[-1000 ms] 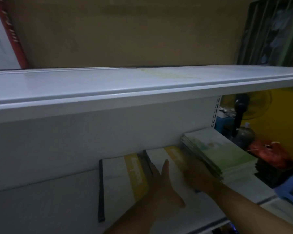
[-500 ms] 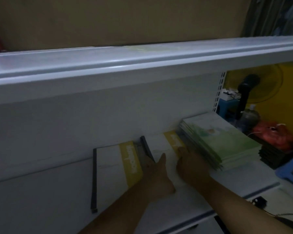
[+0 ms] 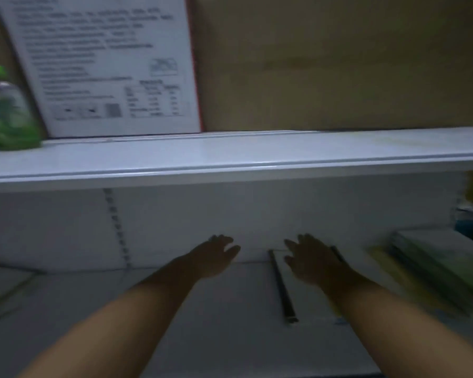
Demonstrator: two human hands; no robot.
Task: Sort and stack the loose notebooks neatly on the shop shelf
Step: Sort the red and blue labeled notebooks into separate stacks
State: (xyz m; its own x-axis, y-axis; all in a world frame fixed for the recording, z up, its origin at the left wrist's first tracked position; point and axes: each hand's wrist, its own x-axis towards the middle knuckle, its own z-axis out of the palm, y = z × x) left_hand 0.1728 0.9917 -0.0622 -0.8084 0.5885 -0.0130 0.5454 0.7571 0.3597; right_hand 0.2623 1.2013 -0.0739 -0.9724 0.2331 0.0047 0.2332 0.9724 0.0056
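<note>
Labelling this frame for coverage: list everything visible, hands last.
upper shelf: 1, white, across middle
cardboard box: 1, brown, on upper shelf, right
printed box: 1, white, red edge, upper shelf left
jar: 1, green lid, upper shelf far left
lower shelf: 1, white, bottom
white notebooks: count unclear, lower shelf, right of centre
black strip: 1, black, along their left edge
green notebooks: 1 stack, lower shelf right
left hand: 1, open, above lower shelf
right hand: 1, open, over white notebooks
</note>
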